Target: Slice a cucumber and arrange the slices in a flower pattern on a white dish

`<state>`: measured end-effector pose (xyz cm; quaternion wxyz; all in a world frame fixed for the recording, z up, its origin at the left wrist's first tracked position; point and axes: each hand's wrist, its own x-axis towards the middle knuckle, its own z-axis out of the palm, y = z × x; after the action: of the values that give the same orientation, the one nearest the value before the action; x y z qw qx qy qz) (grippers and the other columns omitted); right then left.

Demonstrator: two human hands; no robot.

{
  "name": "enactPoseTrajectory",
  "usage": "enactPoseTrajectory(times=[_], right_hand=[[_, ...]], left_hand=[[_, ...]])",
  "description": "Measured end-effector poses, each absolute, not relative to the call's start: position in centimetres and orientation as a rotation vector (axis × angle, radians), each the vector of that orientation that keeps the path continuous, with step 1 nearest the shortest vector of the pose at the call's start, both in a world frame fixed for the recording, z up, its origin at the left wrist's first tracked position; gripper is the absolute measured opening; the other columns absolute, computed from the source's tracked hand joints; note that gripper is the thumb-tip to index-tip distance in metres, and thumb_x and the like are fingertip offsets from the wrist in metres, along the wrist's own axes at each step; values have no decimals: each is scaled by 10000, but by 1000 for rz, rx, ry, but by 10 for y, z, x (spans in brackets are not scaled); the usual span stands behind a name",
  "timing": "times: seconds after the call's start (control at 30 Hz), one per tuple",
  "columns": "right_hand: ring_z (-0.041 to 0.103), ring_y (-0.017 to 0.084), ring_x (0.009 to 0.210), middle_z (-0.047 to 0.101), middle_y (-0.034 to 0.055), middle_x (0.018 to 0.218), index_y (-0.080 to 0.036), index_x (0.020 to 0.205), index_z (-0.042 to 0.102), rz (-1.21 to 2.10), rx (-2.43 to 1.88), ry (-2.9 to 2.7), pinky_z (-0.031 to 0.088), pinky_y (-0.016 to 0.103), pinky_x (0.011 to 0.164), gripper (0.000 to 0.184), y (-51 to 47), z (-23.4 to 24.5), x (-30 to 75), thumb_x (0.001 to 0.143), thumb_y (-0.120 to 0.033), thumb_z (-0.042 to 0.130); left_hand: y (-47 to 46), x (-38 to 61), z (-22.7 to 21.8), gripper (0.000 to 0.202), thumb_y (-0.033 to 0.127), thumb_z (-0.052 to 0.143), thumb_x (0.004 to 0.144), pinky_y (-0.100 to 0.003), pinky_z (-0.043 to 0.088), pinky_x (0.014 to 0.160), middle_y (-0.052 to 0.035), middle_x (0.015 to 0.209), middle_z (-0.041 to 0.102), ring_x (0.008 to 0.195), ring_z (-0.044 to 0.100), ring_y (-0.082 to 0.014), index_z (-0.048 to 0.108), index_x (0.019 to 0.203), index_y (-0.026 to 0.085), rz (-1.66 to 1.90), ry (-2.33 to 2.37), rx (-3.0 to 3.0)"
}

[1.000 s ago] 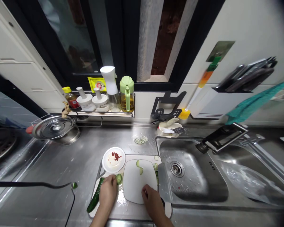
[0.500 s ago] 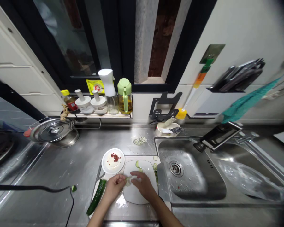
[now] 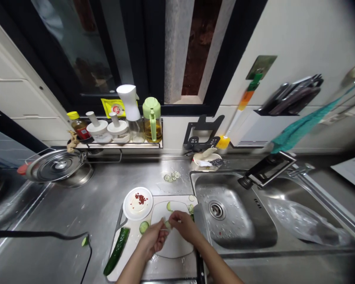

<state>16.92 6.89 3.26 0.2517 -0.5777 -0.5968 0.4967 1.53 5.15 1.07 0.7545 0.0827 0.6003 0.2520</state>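
My left hand [image 3: 154, 240] and my right hand [image 3: 184, 225] meet over a white squarish plate [image 3: 177, 249]. Both pinch a thin cucumber slice [image 3: 167, 224] between their fingertips; which fingers bear on it is partly hidden. Another cucumber piece [image 3: 169, 206] lies near that plate's far edge. A round slice [image 3: 144, 227] rests on the cutting board [image 3: 154, 268] left of my left hand. More slices [image 3: 191, 207] sit at the board's right side, partly behind my right hand. A whole dark green cucumber [image 3: 116, 252] lies along the board's left edge.
Beside the board's far left corner is a round white plate [image 3: 138, 213] with red bits. A knife blade [image 3: 201, 223] lies between board and sink [image 3: 239, 213]. Several slices [image 3: 172, 176] are on the counter behind. A black cable [image 3: 47, 235] crosses at left.
My right hand's spread fingers have closed on the slice, and both hands have come together. The round slice left of my left hand is now in view. The camera view has shifted slightly.
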Motion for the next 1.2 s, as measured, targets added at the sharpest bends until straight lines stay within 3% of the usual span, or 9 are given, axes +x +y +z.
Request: enactPoseTrajectory(times=[0.2,0.3,0.43,0.63,0.9,1.2], right_hand=[[568,130,636,635,-19,631,-182,685,634,1447,-1550,-1661,410,229,640,132,75,34,179,734,-170,511],[561,128,618,640,-16,615,-177,660,642,1493,-1575,-1680,405,223,616,145,80,33,184,720,-156,512],[551,125,595,654,-7,608,-170,646,671,1526,-1629,-1723,383,216,572,166,89,28,190,722,-171,524],[520,110,527,645,-6,562,-163,612,692,1495,-1723,-1841,344,206,514,166,107,17,195,690,-148,546],[557,122,526,637,6,527,-174,563,694,1356,-1805,-2112,342,210,505,180,131,20,190,656,-117,551],[651,202,793,733,59,815,-197,771,728,1060,-1946,-2413,373,254,617,167,152,25,177,721,-175,571]], left_hand=[[60,26,9,266,359,706,753,-103,235,347,17,578,592,378,428,-1,590,727,122,534,1188,77],[63,24,3,224,290,749,694,-109,274,378,27,609,602,414,463,-7,617,793,138,594,1209,159],[67,21,-7,318,259,796,593,-142,273,417,61,551,562,433,457,-27,654,857,153,671,1279,337],[74,19,-21,136,207,725,583,-188,338,524,49,548,606,508,485,-69,672,697,156,729,1383,637],[73,23,-18,131,239,555,737,-208,386,610,36,590,600,581,528,-109,674,742,185,695,1652,1258],[77,30,-20,171,212,497,812,-197,370,625,13,642,656,613,576,-117,667,789,205,609,1820,1380]])
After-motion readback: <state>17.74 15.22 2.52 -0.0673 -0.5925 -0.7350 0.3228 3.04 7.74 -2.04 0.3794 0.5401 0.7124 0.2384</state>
